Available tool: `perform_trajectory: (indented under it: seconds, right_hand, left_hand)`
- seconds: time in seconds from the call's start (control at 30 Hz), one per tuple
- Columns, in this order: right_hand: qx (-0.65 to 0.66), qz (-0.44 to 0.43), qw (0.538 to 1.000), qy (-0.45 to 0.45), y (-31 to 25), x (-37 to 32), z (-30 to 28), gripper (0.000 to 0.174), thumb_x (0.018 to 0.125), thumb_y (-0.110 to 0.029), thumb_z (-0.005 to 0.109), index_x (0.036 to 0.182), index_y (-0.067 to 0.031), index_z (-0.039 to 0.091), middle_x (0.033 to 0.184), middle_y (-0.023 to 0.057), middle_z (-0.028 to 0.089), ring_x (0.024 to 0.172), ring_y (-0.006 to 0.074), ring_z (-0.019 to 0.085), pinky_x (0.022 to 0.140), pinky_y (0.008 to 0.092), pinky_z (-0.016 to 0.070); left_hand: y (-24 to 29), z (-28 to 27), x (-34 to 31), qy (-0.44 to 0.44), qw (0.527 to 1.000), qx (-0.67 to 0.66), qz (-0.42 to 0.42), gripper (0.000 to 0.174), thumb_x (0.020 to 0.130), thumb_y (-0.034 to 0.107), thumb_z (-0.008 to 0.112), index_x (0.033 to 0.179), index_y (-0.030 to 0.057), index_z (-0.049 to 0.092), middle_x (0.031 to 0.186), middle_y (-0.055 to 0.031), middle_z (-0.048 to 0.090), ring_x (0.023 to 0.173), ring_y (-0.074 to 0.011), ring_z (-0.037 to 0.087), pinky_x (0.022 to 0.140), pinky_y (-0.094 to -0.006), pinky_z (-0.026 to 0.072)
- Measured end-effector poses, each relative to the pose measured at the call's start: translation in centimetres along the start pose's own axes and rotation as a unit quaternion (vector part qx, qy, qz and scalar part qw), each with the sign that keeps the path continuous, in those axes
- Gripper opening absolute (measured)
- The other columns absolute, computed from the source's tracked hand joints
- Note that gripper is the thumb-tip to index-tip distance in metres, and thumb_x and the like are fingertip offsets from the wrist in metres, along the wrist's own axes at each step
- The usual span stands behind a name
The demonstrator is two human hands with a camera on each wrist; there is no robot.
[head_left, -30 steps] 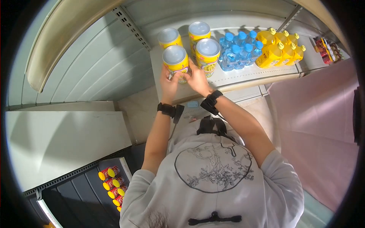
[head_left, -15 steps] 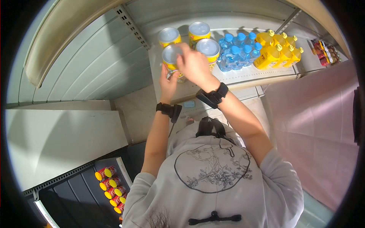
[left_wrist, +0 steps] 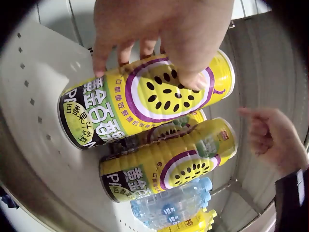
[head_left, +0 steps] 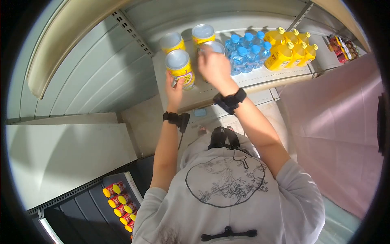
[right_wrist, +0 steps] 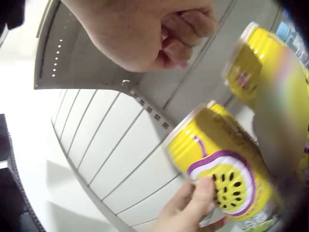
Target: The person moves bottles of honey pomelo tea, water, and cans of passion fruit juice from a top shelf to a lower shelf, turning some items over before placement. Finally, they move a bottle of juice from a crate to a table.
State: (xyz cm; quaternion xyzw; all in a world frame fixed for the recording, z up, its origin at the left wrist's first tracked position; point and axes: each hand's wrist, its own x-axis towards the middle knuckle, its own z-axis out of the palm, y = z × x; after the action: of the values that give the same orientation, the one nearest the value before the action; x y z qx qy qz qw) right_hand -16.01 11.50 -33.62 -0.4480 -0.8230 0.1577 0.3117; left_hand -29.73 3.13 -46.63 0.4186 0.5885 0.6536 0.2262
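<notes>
Four yellow cans with pale lids stand in a two-by-two group on the shelf in the head view. My left hand (head_left: 174,95) (left_wrist: 169,24) grips the front-left can (head_left: 183,72) (left_wrist: 159,96) (right_wrist: 217,164) low on its side, thumb across the passion-fruit picture. Above the front-right can (left_wrist: 169,166) is my right hand (head_left: 215,68) (left_wrist: 277,137) (right_wrist: 145,31), holding nothing. Its index finger sticks out in the left wrist view while the others curl in. The back-left can (head_left: 171,40) and back-right can (head_left: 203,33) stand behind.
Blue-capped water bottles (head_left: 239,57) stand right of the cans, then yellow bottles (head_left: 280,56), then small red packs (head_left: 340,51). A pink cloth (head_left: 329,134) hangs at the right. Red tins with yellow lids (head_left: 118,199) sit on a dark lower-left shelf.
My right hand has let go of the front-left can's side, lifted over its lid, then moved right above the front-right can. My left hand has stayed on its can.
</notes>
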Motion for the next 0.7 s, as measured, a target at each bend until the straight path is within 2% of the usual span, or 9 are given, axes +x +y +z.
perform_trajectory:
  seconds: [0.03,0.1,0.13,0.23,0.33,0.37,0.47,0.63,0.7]
  right_hand:
    - [0.043,-0.076,0.996,0.007,-1.0,-0.3,0.3,0.022,0.08,-0.021,0.051,0.096,-0.0074,0.057,0.063,0.0192,0.059,0.06,0.0344,0.06,0.054,0.0444,0.048]
    - [0.026,-0.129,0.989,-0.066,-2.5,-0.8,1.5,0.023,0.08,-0.023,0.052,0.097,-0.0077,0.055,0.06,0.0185,0.058,0.057,0.035,0.059,0.052,0.0445,0.0472]
    - [0.007,-0.147,0.984,-0.104,-2.8,-1.0,1.8,0.024,0.08,-0.025,0.052,0.097,-0.0077,0.055,0.06,0.0186,0.058,0.057,0.0351,0.058,0.051,0.0443,0.047]
    - [0.057,-0.127,0.987,-0.075,-2.0,-1.2,2.1,0.025,0.082,-0.027,0.051,0.097,-0.0073,0.054,0.06,0.0189,0.058,0.058,0.0354,0.059,0.051,0.0439,0.0469]
    - [0.057,0.032,0.997,0.042,-0.2,-1.1,-0.1,0.027,0.083,-0.029,0.049,0.098,-0.0068,0.054,0.063,0.0189,0.059,0.06,0.0359,0.059,0.053,0.0437,0.0475]
    - [0.024,0.086,0.995,0.039,1.5,-0.9,0.1,0.028,0.083,-0.028,0.05,0.1,-0.0061,0.053,0.063,0.0175,0.06,0.06,0.0364,0.059,0.055,0.0435,0.0476]
    - [0.013,0.029,0.999,0.024,4.4,-0.9,-0.1,0.027,0.084,-0.027,0.05,0.101,-0.0067,0.053,0.062,0.0169,0.06,0.06,0.0365,0.059,0.056,0.0438,0.0471]
    - [0.065,0.137,0.981,0.124,7.8,-0.1,-2.9,0.028,0.085,-0.03,0.047,0.103,-0.0087,0.052,0.064,0.0174,0.06,0.064,0.0365,0.059,0.057,0.0439,0.047]
    - [-0.015,0.152,0.984,0.087,10.2,0.1,-3.4,0.028,0.085,-0.03,0.046,0.103,-0.0097,0.052,0.064,0.0181,0.06,0.065,0.0368,0.059,0.059,0.045,0.047]
  left_hand:
    - [0.2,-0.1,-0.1,-0.001,1.0,0.008,-0.005,0.068,0.081,0.012,0.059,0.133,-0.004,0.018,0.132,-0.0164,0.035,0.119,-0.0231,0.038,0.092,-0.0336,0.0389]
    - [-0.2,-0.2,-0.1,0.003,1.0,0.018,-0.021,0.068,0.081,0.014,0.059,0.133,-0.0039,0.019,0.133,-0.0165,0.032,0.121,-0.0243,0.035,0.094,-0.0345,0.0372]
    - [-0.5,-0.4,-0.1,0.004,0.999,0.023,-0.028,0.069,0.081,0.015,0.059,0.133,-0.0039,0.019,0.134,-0.0166,0.031,0.122,-0.0249,0.034,0.095,-0.0349,0.0364]
    - [-0.8,-0.5,0.2,-0.002,0.999,0.045,-0.01,0.07,0.081,0.018,0.06,0.134,-0.0037,0.019,0.135,-0.0166,0.03,0.123,-0.0262,0.033,0.096,-0.0362,0.0343]
    - [0.5,-0.1,-0.3,0.01,0.999,0.015,-0.034,0.071,0.08,0.019,0.06,0.133,-0.0038,0.02,0.135,-0.0167,0.03,0.123,-0.027,0.033,0.096,-0.0364,0.0337]
    - [0.5,-0.1,-0.4,0.01,0.999,0.031,-0.033,0.07,0.08,0.018,0.06,0.133,-0.0038,0.02,0.135,-0.0168,0.031,0.123,-0.0271,0.033,0.096,-0.0362,0.0338]
    - [0.0,-0.3,-0.2,0.004,0.999,0.043,-0.024,0.067,0.08,0.015,0.059,0.133,-0.0035,0.022,0.134,-0.0171,0.032,0.122,-0.0272,0.034,0.095,-0.0355,0.0342]
    - [-0.8,-0.3,-0.4,0.003,1.0,0.005,-0.019,0.064,0.081,0.01,0.056,0.134,-0.0026,0.022,0.132,-0.0166,0.035,0.119,-0.026,0.038,0.094,-0.0339,0.0342]
    - [-1.5,-0.3,-0.3,0.007,1.0,0.003,0.0,0.062,0.082,0.009,0.055,0.134,-0.0026,0.022,0.132,-0.0159,0.035,0.118,-0.025,0.039,0.095,-0.033,0.0335]
